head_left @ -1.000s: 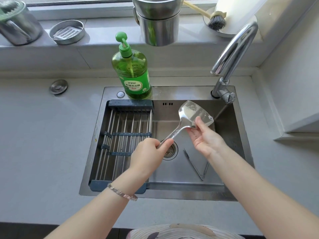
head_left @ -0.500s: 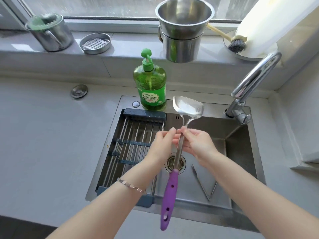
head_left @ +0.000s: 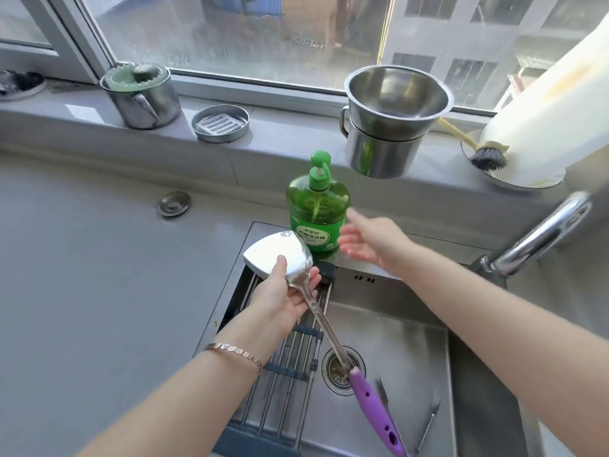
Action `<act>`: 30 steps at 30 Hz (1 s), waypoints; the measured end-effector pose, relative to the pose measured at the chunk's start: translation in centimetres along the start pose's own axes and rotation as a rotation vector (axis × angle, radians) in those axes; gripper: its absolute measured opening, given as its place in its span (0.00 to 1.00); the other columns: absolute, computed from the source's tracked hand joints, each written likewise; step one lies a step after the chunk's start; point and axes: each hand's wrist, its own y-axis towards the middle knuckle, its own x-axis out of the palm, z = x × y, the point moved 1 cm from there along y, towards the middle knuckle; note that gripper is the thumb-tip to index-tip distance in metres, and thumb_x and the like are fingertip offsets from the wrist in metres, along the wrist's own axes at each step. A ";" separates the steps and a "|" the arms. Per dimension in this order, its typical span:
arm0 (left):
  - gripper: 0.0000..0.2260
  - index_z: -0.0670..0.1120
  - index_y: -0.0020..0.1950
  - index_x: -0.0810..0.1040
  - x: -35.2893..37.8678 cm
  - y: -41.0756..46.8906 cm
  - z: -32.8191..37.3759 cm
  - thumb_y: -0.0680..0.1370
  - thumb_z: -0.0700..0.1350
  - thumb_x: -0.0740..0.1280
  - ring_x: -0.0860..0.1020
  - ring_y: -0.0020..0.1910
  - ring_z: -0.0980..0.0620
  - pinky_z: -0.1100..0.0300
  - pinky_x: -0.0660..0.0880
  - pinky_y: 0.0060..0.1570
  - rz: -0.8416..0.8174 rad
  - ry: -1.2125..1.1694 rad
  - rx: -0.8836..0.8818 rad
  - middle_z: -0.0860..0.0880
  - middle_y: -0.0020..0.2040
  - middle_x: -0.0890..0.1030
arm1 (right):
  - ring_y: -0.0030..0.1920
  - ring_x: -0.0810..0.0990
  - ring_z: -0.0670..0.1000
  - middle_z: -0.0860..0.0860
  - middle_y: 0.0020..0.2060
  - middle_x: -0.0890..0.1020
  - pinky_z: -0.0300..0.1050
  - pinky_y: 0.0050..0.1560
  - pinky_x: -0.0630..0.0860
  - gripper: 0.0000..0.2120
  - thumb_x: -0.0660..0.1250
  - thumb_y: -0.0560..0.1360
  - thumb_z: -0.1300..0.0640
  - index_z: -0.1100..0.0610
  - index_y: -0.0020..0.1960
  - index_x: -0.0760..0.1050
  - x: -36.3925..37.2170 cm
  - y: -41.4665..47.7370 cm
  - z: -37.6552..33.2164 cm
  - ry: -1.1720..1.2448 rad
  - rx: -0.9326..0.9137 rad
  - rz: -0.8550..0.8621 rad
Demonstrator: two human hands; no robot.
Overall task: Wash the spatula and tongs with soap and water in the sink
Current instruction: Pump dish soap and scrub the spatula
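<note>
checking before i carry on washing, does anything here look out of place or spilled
Nothing spilled or broken. Two small things: the stacked steel pots on the windowsill jut past its front edge above the soap bottle, and the left hand grips the spatula at the blade end, purple handle hanging over the sink.

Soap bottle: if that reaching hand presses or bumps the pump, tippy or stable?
Probably stable: the soap bottle is squat, wide-based and looks nearly full. The tall pump adds leverage, so a sideways knock from the right hand might rock it. Wet plastic is likely slippery.
</note>
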 end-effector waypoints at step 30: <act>0.17 0.42 0.46 0.70 0.4 1.5 1.4 0.81 0.56 0.55 0.79 0.37 0.52 0.48 0.75 0.53 0.077 -0.294 -0.009 0.44 0.42 0.80 | 0.17 0.73 0.44 0.53 0.19 0.75 0.31 0.17 0.70 0.14 0.63 0.77 0.52 0.63 0.42 0.73 2.6 4.9 -7.6 0.495 0.217 -0.143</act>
